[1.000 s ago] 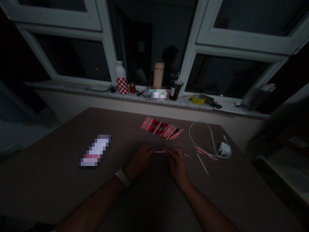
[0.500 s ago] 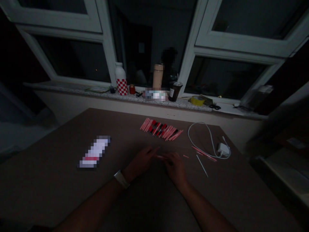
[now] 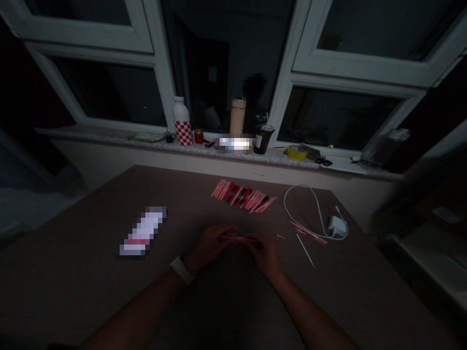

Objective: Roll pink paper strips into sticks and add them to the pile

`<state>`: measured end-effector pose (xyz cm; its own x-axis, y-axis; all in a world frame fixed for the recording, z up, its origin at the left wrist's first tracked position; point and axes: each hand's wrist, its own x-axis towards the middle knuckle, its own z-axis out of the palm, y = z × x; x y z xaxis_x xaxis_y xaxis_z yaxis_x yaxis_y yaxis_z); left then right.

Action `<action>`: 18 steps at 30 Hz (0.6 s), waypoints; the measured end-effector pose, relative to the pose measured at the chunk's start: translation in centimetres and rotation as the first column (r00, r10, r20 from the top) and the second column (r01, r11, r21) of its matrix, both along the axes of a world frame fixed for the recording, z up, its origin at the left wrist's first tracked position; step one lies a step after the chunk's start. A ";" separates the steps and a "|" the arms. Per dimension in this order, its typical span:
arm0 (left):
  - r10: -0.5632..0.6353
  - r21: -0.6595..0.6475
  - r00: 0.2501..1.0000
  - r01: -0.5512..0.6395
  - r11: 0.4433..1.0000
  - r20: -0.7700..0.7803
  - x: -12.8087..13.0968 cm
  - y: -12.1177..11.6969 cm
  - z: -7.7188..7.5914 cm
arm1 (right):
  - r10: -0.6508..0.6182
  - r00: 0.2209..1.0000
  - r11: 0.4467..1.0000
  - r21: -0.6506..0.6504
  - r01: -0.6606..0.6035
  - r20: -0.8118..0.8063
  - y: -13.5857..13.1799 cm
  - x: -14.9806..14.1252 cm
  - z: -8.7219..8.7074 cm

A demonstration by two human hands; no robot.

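Near the middle of the brown desk (image 3: 91, 291), with the stick in hand as the clock's centre, both hands are busy on one small thing. That's a slim pink stick (image 3: 239, 238) lying crosswise between them. The left hand (image 3: 212, 244) has thumb and fingers bent in, pinching its nine o'clock end; the right hand (image 3: 267, 253) seems to pinch the three o'clock end the same way. It's pretty dark, so whether that's one piece or two butted together, can't tell.

Progress-wise, what looks done is up at twelve o'clock: a row of pens (image 3: 243, 197), mostly pink with some red and black among them, laid side by side on a slant. Nobody's touching those. Too small to say whether every one is complete, though.

What looks left over sits around three o'clock, apart from the row — a tiny pink bit (image 3: 280, 236) near the right hand, a few loose pink sticks (image 3: 308, 232) further out, and a thin white rod (image 3: 305, 251) nearer four. So a fair guess is mostly done, with the held piece and those strays outstanding.

Also about: a white cable (image 3: 318, 204) looped at two o'clock with its charger (image 3: 337, 225), and a blurred-out phone (image 3: 142, 233) lying over at nine.
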<state>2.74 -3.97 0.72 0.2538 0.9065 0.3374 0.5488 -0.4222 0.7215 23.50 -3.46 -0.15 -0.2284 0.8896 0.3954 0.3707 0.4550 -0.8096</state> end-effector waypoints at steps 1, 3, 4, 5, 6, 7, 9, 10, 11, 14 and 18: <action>-0.004 0.006 1.000 0.004 1.000 -0.014 0.0 0.0 0.1 | 0.004 1.000 1.000 -0.011 -0.004 -0.006 0.0 0.0 0.0; -0.015 0.024 0.999 0.016 1.000 -0.040 -0.1 -0.1 0.2 | 0.024 1.000 0.999 -0.038 -0.024 -0.005 0.0 -0.1 -0.1; -0.023 0.031 0.999 0.024 0.999 -0.048 -0.1 -0.1 0.3 | 0.040 0.999 0.998 -0.053 -0.040 0.002 0.0 -0.1 -0.1; -0.031 0.038 0.998 0.033 0.999 -0.052 -0.1 -0.1 0.4 | 0.058 0.998 0.996 -0.067 -0.057 0.010 0.0 -0.1 -0.1; -0.041 0.044 0.998 0.044 0.998 -0.053 -0.1 -0.1 0.4 | 0.072 0.997 0.994 -0.078 -0.070 0.017 0.0 -0.1 -0.1; -0.050 0.048 0.997 0.053 0.997 -0.054 -0.1 -0.1 0.5 | 0.081 0.997 0.993 -0.087 -0.079 0.021 0.0 -0.1 -0.2; -0.071 0.046 0.995 0.075 0.996 -0.068 0.1 -0.1 0.6 | 0.080 0.997 0.993 -0.093 -0.078 0.021 0.0 -0.2 -0.2; -0.079 0.044 0.994 0.083 0.996 -0.076 0.1 -0.1 0.6 | 0.073 0.997 0.993 -0.093 -0.071 0.016 0.0 -0.2 -0.2; -0.082 0.044 0.993 0.086 0.995 -0.083 0.2 -0.1 0.7 | 0.065 0.998 0.993 -0.096 -0.064 0.007 0.0 -0.3 -0.2; -0.073 0.047 0.995 0.077 0.996 -0.075 0.3 -0.1 0.7 | 0.068 0.998 0.991 -0.113 -0.069 -0.020 -0.2 -0.4 -0.1; -0.098 0.021 0.993 0.100 0.995 -0.072 0.2 -0.2 0.7 | 0.102 0.994 0.988 -0.124 -0.097 0.037 -0.2 -0.3 -0.1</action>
<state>2.99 -4.13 1.45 0.3658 0.8674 0.3374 0.5527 -0.4941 0.6712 23.17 -3.66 -0.24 -0.3328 0.9025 0.2733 0.3641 0.3903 -0.8456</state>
